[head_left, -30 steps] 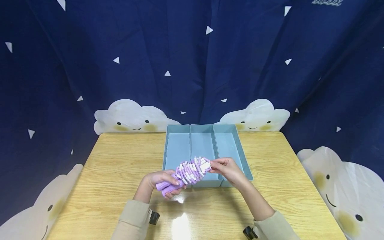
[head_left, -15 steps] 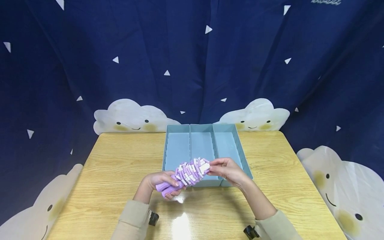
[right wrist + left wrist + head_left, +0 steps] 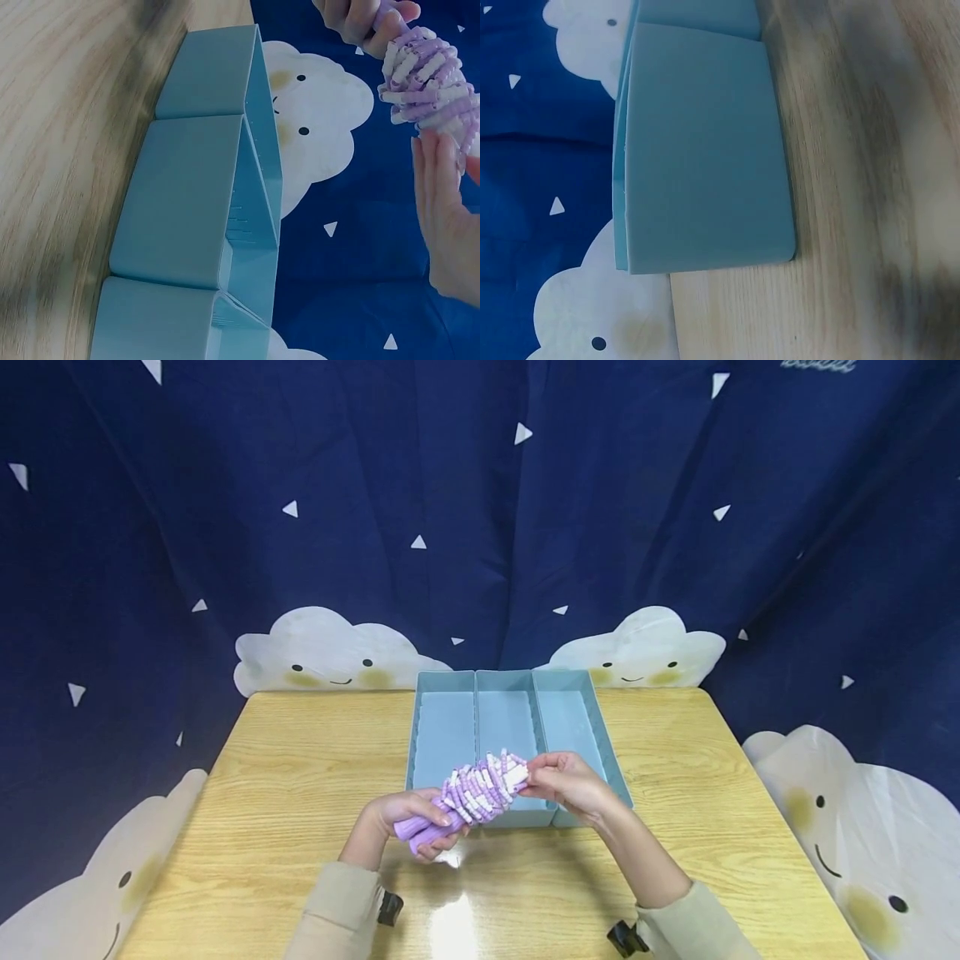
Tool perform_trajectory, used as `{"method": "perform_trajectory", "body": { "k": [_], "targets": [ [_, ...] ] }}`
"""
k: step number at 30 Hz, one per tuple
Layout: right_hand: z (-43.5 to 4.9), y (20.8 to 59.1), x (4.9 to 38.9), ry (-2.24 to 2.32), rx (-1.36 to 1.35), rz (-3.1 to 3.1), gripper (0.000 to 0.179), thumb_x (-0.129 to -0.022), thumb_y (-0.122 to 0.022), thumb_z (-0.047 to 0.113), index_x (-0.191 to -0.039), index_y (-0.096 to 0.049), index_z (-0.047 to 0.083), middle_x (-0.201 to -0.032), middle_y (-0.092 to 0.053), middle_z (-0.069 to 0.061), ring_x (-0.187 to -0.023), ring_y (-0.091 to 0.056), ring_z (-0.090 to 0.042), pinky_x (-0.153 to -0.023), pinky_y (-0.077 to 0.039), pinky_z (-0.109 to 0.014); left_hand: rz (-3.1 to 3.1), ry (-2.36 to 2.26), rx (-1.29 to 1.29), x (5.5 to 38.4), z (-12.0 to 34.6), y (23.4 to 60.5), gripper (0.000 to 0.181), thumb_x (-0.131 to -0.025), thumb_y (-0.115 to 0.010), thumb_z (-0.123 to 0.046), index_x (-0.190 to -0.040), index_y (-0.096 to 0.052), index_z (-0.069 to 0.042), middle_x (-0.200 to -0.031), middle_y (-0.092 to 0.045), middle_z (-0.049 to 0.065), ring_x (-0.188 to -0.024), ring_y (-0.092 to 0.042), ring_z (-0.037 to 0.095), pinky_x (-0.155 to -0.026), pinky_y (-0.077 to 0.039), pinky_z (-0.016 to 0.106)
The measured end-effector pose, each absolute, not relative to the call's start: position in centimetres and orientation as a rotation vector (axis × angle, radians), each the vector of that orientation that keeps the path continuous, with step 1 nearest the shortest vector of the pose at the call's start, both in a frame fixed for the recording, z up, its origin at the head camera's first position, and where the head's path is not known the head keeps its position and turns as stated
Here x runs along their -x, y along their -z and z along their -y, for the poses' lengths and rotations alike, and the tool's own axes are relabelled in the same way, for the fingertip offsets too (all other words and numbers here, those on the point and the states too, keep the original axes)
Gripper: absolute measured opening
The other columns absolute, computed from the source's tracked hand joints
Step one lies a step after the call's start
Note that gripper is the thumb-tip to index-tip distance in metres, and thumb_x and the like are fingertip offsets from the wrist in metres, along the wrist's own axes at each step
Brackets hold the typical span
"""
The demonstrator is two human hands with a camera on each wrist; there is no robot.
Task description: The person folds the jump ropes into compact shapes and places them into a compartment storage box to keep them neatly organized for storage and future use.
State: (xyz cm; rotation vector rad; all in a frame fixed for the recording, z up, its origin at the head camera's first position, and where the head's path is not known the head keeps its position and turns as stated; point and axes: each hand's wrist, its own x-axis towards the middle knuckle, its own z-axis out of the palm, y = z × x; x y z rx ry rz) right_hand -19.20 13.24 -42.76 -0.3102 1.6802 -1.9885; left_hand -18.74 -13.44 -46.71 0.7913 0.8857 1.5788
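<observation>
A beaded jump rope [image 3: 480, 792] in purple and white is bundled in tight coils around its two purple handles [image 3: 423, 833]. My left hand [image 3: 401, 810] grips the handles at the lower left end, fingers and thumb wrapped round them. At the upper right end, my right hand [image 3: 572, 785] pinches the tip of the bundle between thumb and fingers. The right wrist view shows the coiled beads [image 3: 427, 71] held up between both hands. Neither hand nor rope appears in the left wrist view.
Behind the rope, three light blue bins [image 3: 446, 722] stand side by side on the wooden table [image 3: 315, 777]. The bundle overlaps their front edge in the head view. A dark blue curtain [image 3: 480, 585] with white clouds hangs along the table's back and sides.
Both hands and the jump rope shift only slightly, the left hand a touch to the right. The grip on the bundle stays the same.
</observation>
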Motion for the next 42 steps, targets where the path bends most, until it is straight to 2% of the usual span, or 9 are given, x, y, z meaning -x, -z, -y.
{"method": "perform_trajectory", "body": {
  "k": [10,13,18,22,28,34,37,42],
  "targets": [
    [-13.3,42.3,19.5,1.925,0.296,-1.724,0.012,-0.077,-0.048,-0.006,-0.081,-0.055,0.002,-0.081,-0.06,-0.003,-0.078,-0.062,-0.012,-0.082,-0.052,-0.027,-0.876,-1.571,-0.799,18.8,13.5,46.7,0.017,-0.089,-0.041,-0.014,-0.103,-0.045,-0.006,-0.073,-0.051,-0.004,-0.056,-0.046,0.003,-0.047,-0.039,0.015],
    [-13.3,42.1,19.6,1.933,0.279,-1.715,0.013,-0.077,-0.049,-0.007,-0.089,-0.052,-0.002,-0.083,-0.061,-0.004,-0.079,-0.063,-0.012,-0.082,-0.052,-0.028,-0.879,-1.569,-0.8,18.9,13.5,46.8,0.016,-0.089,-0.042,-0.015,-0.103,-0.045,-0.006,-0.073,-0.051,-0.004,-0.055,-0.046,0.003,-0.047,-0.038,0.015],
    [-13.2,42.0,19.8,1.939,0.241,-1.686,0.031,-0.075,-0.048,-0.01,-0.106,-0.043,-0.009,-0.084,-0.066,-0.006,-0.078,-0.065,-0.015,-0.082,-0.052,-0.032,-0.881,-1.556,-0.811,18.9,13.6,46.9,0.016,-0.089,-0.04,-0.014,-0.102,-0.046,-0.006,-0.073,-0.051,-0.004,-0.055,-0.046,0.003,-0.048,-0.039,0.015],
    [-13.3,42.0,19.9,1.925,0.231,-1.704,0.038,-0.076,-0.048,-0.009,-0.112,-0.039,-0.014,-0.085,-0.066,-0.006,-0.078,-0.065,-0.015,-0.082,-0.052,-0.032,-0.874,-1.554,-0.805,19.0,13.7,47.0,0.016,-0.089,-0.04,-0.013,-0.103,-0.046,-0.007,-0.073,-0.051,-0.004,-0.056,-0.046,0.003,-0.049,-0.039,0.015],
    [-13.5,42.2,20.0,1.911,0.239,-1.688,0.036,-0.078,-0.051,-0.007,-0.112,-0.042,-0.016,-0.089,-0.065,-0.007,-0.081,-0.065,-0.016,-0.084,-0.052,-0.032,-0.881,-1.552,-0.812,19.1,13.7,47.0,0.016,-0.089,-0.04,-0.012,-0.103,-0.046,-0.006,-0.074,-0.051,-0.005,-0.056,-0.046,0.003,-0.049,-0.039,0.015],
    [-13.9,42.4,20.2,1.903,0.27,-1.61,0.029,-0.08,-0.054,-0.007,-0.108,-0.047,-0.009,-0.087,-0.066,-0.005,-0.081,-0.064,-0.015,-0.086,-0.05,-0.037,-0.926,-1.55,-0.792,19.1,13.7,46.8,0.019,-0.088,-0.036,-0.007,-0.102,-0.049,-0.007,-0.072,-0.051,-0.004,-0.056,-0.046,0.003,-0.049,-0.04,0.016],
    [-14.0,42.5,20.4,1.876,0.265,-1.615,0.029,-0.08,-0.055,-0.005,-0.108,-0.047,-0.007,-0.085,-0.067,-0.003,-0.078,-0.063,-0.014,-0.081,-0.053,-0.034,-0.951,-1.546,-0.781,19.1,13.8,46.7,0.019,-0.088,-0.036,-0.005,-0.102,-0.049,-0.007,-0.072,-0.051,-0.004,-0.056,-0.047,0.003,-0.048,-0.04,0.016],
    [-14.1,42.5,20.4,1.831,0.268,-1.636,0.038,-0.077,-0.053,-0.006,-0.113,-0.04,-0.01,-0.078,-0.066,-0.001,-0.074,-0.062,-0.011,-0.076,-0.053,-0.028,-0.97,-1.537,-0.775,19.3,13.9,47.2,0.023,-0.087,-0.034,-0.003,-0.102,-0.051,-0.007,-0.072,-0.052,-0.003,-0.055,-0.047,0.003,-0.048,-0.041,0.016]
  ]
}}
